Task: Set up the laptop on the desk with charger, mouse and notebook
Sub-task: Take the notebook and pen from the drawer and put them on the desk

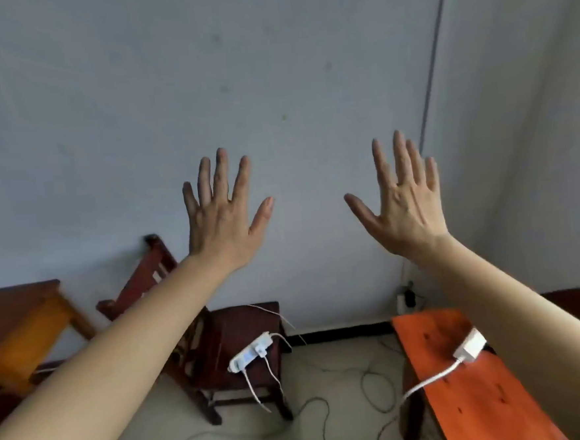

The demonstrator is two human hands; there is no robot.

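My left hand [223,214] and my right hand [404,205] are raised in front of a pale wall, backs toward me, fingers spread and straight, holding nothing. An orange desk [465,389] reaches in from the lower right, with a white charger block [469,348] and its white cable lying on it under my right forearm. No laptop, mouse or notebook is in view.
A dark wooden chair [241,329] stands against the wall with a white power strip [250,355] and thin cables on its seat. A brown table [20,314] is at the left. Loose wires trail over the floor [341,388]. A wall socket [405,297] sits low by the corner.
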